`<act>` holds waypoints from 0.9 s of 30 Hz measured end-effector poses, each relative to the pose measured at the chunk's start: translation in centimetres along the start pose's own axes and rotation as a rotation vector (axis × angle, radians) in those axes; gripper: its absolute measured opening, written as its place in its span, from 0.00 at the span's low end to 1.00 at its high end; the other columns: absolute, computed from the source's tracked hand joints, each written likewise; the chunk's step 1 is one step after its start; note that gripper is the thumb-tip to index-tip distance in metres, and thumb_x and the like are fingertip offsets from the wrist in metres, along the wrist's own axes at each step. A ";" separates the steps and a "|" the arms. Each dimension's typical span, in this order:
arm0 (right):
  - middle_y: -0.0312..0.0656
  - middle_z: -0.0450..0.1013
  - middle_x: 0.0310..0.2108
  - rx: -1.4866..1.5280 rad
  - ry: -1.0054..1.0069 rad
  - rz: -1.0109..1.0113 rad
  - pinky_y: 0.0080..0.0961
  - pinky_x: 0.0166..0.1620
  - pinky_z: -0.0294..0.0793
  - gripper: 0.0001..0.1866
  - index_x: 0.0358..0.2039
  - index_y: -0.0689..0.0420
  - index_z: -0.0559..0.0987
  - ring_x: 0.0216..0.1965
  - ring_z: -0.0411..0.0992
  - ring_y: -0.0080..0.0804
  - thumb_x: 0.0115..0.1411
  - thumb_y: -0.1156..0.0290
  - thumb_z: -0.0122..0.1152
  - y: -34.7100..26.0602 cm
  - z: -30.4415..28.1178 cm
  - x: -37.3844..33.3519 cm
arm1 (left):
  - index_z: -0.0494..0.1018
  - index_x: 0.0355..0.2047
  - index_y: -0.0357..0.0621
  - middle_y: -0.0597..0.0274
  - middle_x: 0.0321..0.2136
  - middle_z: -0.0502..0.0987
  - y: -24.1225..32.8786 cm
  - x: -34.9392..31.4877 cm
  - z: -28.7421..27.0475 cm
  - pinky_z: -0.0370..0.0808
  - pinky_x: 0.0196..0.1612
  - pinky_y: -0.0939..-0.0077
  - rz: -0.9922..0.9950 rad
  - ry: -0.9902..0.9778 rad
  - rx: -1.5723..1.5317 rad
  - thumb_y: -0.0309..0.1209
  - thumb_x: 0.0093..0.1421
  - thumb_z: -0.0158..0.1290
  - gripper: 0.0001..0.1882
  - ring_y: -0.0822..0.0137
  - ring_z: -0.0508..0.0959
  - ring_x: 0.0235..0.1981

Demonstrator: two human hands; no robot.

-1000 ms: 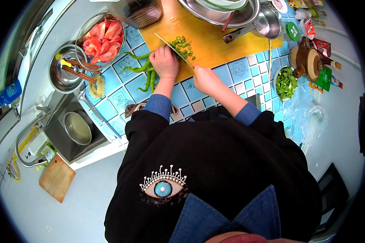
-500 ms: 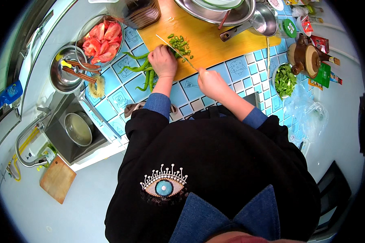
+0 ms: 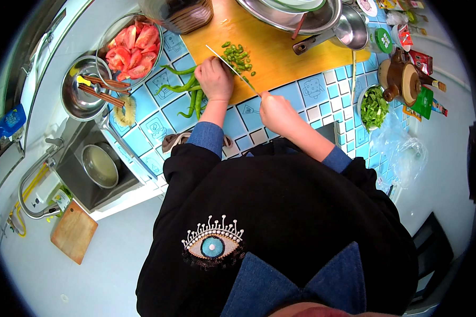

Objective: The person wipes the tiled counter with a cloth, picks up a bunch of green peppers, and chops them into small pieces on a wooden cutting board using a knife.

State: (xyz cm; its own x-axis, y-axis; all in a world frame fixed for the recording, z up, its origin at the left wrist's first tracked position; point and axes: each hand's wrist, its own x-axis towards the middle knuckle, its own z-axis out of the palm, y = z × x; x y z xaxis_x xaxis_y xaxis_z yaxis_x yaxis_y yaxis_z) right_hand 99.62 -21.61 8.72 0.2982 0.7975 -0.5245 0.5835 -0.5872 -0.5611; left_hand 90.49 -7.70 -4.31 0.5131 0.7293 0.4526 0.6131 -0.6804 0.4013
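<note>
My left hand is closed on a bunch of long green chili peppers, whose uncut ends stick out to the left over the tiled counter. Wrapped round the handle of a knife is my right hand. The blade stands edge down, seen from above as a thin line, close beside the left fingers. Chopped green pepper pieces lie on the wooden cutting board, on the far right side of the blade. The handle itself is hidden in my fist.
A glass bowl of tomato wedges stands left, by a metal bowl with chopsticks across it. A saucepan and large steel basin sit at the back right. Right are chopped greens and a brown clay pot. The sink lies lower left.
The knife and my right hand have shifted very slightly right and nearer. My left hand keeps its hold on the peppers. The whole view has moved a little.
</note>
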 end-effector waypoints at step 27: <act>0.63 0.72 0.25 0.063 0.069 -0.029 0.49 0.37 0.73 0.09 0.32 0.69 0.71 0.32 0.72 0.61 0.55 0.76 0.48 0.2 0.4 -1.4 | 0.67 0.32 0.42 0.57 0.32 0.69 0.0 -0.1 0.2 0.63 0.45 0.64 -0.023 -0.016 0.017 0.21 0.48 0.49 0.10 0.57 0.70 0.38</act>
State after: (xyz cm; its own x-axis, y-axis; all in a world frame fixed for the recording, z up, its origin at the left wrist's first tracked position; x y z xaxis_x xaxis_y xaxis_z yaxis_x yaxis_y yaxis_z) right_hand 99.03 -22.88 9.11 0.3344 0.8206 -0.4635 0.5449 -0.5696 -0.6153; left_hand 90.53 -7.75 -4.48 0.5083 0.7457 0.4307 0.6349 -0.6624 0.3976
